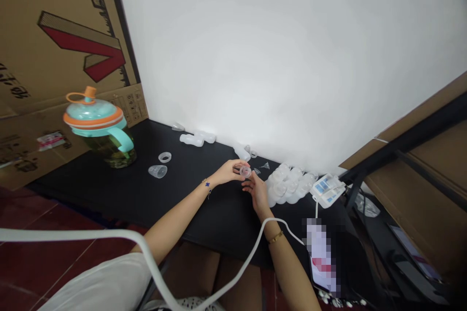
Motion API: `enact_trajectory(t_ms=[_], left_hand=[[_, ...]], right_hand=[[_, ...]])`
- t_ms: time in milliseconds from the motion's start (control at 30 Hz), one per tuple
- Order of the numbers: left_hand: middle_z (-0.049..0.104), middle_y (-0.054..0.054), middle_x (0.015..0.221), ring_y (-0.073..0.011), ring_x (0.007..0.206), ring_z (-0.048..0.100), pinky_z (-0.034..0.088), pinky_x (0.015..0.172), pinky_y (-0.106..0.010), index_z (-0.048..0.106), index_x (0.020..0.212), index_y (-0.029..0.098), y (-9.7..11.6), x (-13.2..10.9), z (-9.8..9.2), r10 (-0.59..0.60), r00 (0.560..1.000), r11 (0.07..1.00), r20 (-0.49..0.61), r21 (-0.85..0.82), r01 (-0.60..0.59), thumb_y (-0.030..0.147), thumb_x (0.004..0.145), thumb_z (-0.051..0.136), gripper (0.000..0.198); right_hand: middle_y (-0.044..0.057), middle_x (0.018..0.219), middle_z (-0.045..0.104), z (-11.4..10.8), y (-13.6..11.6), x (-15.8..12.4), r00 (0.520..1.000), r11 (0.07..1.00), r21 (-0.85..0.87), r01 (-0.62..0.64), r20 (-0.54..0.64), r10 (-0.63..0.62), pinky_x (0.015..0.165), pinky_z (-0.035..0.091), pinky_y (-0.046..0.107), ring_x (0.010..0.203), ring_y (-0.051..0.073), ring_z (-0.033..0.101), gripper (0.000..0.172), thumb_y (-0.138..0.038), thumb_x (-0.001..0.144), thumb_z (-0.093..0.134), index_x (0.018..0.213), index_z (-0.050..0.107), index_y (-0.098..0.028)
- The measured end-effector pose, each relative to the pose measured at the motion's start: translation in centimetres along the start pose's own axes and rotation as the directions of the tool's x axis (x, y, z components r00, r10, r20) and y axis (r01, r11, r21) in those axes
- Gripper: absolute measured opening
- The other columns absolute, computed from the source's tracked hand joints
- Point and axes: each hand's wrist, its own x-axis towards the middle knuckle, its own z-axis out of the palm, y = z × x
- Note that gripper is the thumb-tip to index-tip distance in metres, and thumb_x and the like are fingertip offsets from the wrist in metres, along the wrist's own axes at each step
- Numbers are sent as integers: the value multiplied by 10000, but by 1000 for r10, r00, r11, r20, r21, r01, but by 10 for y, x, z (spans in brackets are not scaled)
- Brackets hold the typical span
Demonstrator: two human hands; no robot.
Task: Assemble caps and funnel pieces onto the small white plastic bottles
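- Ring (245, 171), clear plastic, is pinched in the left hand (229, 173) above the black bench (127, 194).
- Right hand (259, 194) is half-curled at its edge, can't tell if it's actually gripping.
- Frosty bottles (291, 186) are bunched up just beside that one.

I can't read any words over my feed. On the cardboard box (32, 63) I make out a bold red mark (84, 44) like a tilted V, dark characters (18, 88) too unclear to read, and small printed symbols (133, 102). The blue panels (322, 186) on the white case (337, 193) are illegible, and the phone screen (321, 257) is pixelated.
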Motion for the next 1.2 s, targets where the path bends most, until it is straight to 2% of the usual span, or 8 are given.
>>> enact_trajectory(t_ms=[400, 567, 800, 1200], left_hand=[[744, -89, 1065, -230, 998, 705, 543, 881, -329, 676, 1130, 148, -4, 1, 2, -1, 1000, 1000, 31, 12, 0, 237, 685, 840, 483], [740, -83, 1066, -223, 1000, 702, 535, 886, -323, 671, 1135, 152, -2, 0, 2, 8, 999, 1000, 32, -1, -8, 261, 709, 833, 468], [742, -100, 1082, -233, 1023, 701, 528, 901, -331, 667, 1135, 144, -4, 0, 2, 6, 999, 1000, 33, -16, -5, 277, 706, 841, 481], [748, -94, 1057, -219, 976, 704, 533, 884, -327, 695, 1107, 148, 2, -2, 2, 0, 1000, 1000, -1, 28, 0, 297, 702, 854, 460]], right_hand=[[43, 782, 711, 1, 0, 1, 1000, 998, 55, 2, 31, -4, 488, 533, 231, 645, 165, 674, 449, -598, 758, 794, 884, 726, -173], [40, 807, 709, 1, -1, 2, 998, 996, 87, -21, 61, 16, 491, 532, 232, 651, 159, 667, 449, -598, 770, 784, 915, 735, -176], [28, 813, 702, 0, -2, 1, 994, 992, 121, -38, 105, 25, 522, 526, 233, 660, 145, 652, 364, -519, 788, 787, 925, 744, -185], [39, 730, 679, -2, -2, 3, 997, 999, 25, 27, 77, -29, 504, 513, 248, 647, 164, 631, 390, -551, 768, 789, 866, 743, -177]])
